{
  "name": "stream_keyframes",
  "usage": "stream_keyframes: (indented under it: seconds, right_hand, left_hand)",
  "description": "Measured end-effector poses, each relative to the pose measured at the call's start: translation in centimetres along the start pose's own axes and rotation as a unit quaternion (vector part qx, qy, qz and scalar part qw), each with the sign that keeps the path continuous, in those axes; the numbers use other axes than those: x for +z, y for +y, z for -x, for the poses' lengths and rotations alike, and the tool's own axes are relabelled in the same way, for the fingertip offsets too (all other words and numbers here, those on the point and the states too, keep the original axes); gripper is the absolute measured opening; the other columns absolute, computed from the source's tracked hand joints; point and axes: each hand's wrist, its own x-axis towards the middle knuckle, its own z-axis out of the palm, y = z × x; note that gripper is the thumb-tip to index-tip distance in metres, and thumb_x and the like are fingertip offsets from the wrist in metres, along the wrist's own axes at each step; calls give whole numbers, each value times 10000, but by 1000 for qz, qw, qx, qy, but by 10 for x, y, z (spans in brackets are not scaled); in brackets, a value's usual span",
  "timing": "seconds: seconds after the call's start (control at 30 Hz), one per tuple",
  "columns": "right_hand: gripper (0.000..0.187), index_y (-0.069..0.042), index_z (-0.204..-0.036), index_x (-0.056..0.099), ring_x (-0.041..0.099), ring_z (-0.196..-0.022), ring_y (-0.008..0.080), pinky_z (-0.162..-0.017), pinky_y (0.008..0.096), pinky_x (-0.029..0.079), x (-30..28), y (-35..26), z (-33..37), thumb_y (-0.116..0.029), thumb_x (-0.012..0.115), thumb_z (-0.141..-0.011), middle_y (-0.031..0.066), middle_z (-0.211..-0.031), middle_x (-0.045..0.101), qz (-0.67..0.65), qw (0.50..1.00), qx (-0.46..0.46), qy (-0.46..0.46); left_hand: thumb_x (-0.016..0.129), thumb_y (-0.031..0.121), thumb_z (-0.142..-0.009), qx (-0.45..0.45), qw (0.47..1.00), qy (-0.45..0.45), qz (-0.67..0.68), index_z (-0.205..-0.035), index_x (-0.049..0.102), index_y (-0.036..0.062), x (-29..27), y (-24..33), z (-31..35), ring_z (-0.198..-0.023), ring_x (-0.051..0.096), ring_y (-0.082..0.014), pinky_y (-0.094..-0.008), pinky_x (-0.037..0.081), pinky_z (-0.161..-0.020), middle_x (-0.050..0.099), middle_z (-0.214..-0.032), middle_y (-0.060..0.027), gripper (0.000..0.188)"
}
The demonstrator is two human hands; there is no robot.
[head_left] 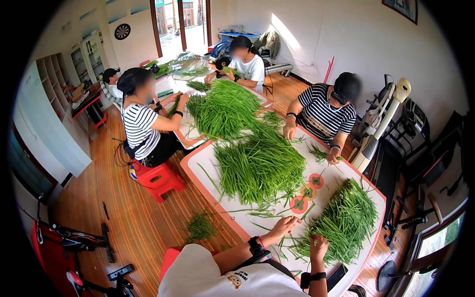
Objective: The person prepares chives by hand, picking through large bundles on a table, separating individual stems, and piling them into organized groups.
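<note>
In the head view, my left hand (282,230) is above the near part of the table, its fingers drawn together at the tips. Whatever they may pinch is too small to make out. My right hand (319,247) is curled closed at the left edge of a pile of green chives (346,218). What lies inside its fingers is hidden. Ahead of my hands, a larger heap of chives (260,168) lies mid-table, with loose stalks (257,214) scattered along its near side. Both my wrists wear black bands.
The white table (210,185) has an orange border. A dark flat device (337,277) lies by my right forearm. Chive scraps (200,226) litter the floor near a red stool (158,180). Several people sit around the tables; another chive heap (225,109) is farther off. Exercise machines (410,128) stand right.
</note>
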Motion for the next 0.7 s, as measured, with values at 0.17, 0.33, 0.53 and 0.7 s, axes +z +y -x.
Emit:
stream_keyframes:
  seconds: [0.17,0.33,0.53,0.7]
  right_hand:
    - [149,-43,-801,605,587,-702,241,-675,348,436,-28,-78,-28,-60,697,-685,73,-750,621,-174,984,24,-9]
    - [142,-4,-825,612,611,-701,196,-667,299,467,-32,-104,-32,-35,685,-707,93,-750,633,-249,966,62,-26]
    - [109,1,-860,575,594,-753,123,-694,242,464,-21,-93,-26,-29,646,-783,20,-768,615,-536,810,217,-101]
    - [46,-38,-842,514,580,-799,131,-740,282,494,-28,-98,-26,-41,559,-850,46,-1012,572,-653,698,250,-157]
  left_hand:
    - [604,224,-853,74,985,-13,-157,-1021,651,54,12,5,0,-516,285,-23,-224,242,-428,367,-563,72,243]
    - [622,232,-840,96,982,18,-165,-934,672,32,14,22,5,-505,279,-29,-242,240,-422,384,-545,43,227]
    - [540,208,-893,127,982,-23,-138,-914,649,-3,12,13,3,-615,475,-42,-208,376,-510,624,-737,-29,238]
    - [488,236,-925,82,993,-70,50,-975,605,1,16,13,6,-652,507,-42,-188,405,-536,628,-864,-9,267]
